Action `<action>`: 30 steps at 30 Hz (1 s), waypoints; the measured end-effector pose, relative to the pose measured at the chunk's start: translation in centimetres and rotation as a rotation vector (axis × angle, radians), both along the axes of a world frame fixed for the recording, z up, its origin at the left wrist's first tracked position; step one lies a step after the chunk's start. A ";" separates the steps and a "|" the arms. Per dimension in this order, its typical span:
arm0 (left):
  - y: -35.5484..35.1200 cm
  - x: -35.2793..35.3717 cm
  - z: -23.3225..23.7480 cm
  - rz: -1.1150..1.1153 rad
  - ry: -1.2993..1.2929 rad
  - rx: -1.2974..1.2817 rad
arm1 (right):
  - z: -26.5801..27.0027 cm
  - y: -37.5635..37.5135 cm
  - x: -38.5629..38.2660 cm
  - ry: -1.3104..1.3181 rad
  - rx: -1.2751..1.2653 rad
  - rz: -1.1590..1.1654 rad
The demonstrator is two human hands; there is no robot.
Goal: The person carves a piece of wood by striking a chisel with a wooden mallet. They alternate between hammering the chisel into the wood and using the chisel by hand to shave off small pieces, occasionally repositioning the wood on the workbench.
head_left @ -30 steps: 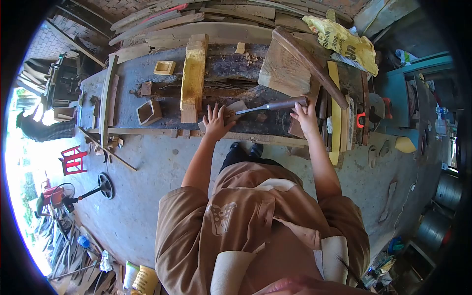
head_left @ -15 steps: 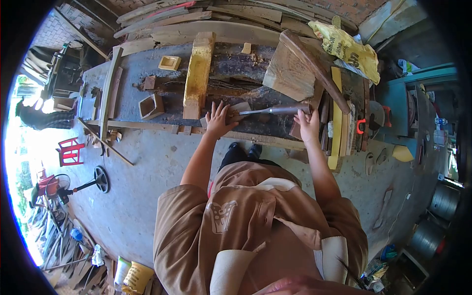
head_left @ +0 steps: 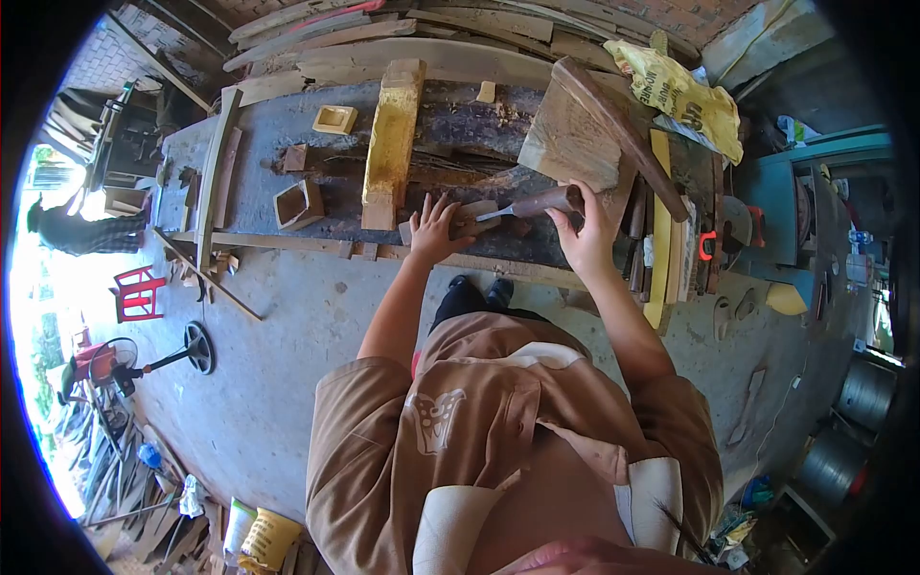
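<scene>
In the head view my right hand (head_left: 588,230) is closed around the butt end of a chisel's brown wooden handle. The chisel (head_left: 544,201) slants down to the left, its metal blade reaching a small flat piece of wood (head_left: 474,211) on the workbench. My left hand (head_left: 433,233) rests on the near edge of that piece with its fingers spread, close to the blade's tip. What lies beneath the left palm is hidden. A yellowish hollowed wooden beam (head_left: 393,144) lies just left of and beyond the left hand.
A big wood block (head_left: 570,144) with a long-handled mallet (head_left: 623,144) on it stands to the right. Two small hollowed wooden boxes lie left on the workbench (head_left: 259,115). Several tools line its right end. A person (head_left: 86,230) is at the far left.
My right hand has moved left and away from me, carrying the chisel; its handle now tilts more steeply. My left hand stays nearly in place on the wood.
</scene>
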State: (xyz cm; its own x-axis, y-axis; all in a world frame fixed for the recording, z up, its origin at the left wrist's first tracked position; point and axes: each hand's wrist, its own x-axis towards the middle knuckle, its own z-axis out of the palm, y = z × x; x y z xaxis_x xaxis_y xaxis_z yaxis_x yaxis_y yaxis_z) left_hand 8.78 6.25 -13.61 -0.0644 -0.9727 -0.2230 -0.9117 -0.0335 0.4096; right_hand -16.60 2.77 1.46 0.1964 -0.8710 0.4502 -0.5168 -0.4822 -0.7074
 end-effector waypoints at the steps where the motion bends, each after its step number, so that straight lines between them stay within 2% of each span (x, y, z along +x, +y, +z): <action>1: 0.0 0.0 0.0 0.001 -0.001 0.002 | 0.4 -0.1 0.4 -0.001 0.002 0.001; 4: -0.2 0.1 0.2 0.003 0.005 0.020 | 1.3 -0.4 1.3 0.048 -0.050 0.102; 17: -0.3 0.4 0.0 -0.016 0.013 0.012 | 3.1 -1.6 4.6 0.086 -0.026 0.130; 23: -0.4 0.3 0.8 -0.021 0.007 0.018 | 3.6 -1.6 6.4 0.180 -0.048 0.136; 25: -0.7 -0.1 1.6 -0.015 0.002 0.014 | 4.6 -1.1 6.8 0.289 0.007 0.130; 27: -1.4 -0.9 2.6 0.053 0.261 -0.126 | 4.1 -1.0 7.1 0.324 -0.044 0.120; 28: -1.7 -1.8 4.7 0.005 0.238 -0.283 | 4.1 -0.8 7.3 0.367 -0.055 0.085; 29: -2.1 -2.6 5.9 0.006 0.236 -0.284 | 4.2 -0.5 7.4 0.410 -0.065 0.051; 30: -2.5 -3.4 6.8 0.021 0.540 -0.324 | 4.3 -0.5 7.4 0.430 -0.067 0.031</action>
State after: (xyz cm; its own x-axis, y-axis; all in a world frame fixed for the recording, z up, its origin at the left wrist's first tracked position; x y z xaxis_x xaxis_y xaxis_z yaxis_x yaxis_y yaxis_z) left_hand 5.42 3.72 -6.80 -0.0655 -0.9878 0.1416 -0.5742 0.1534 0.8042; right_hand -9.16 2.32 5.73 0.4040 -0.8335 0.3768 -0.7423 -0.5395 -0.3974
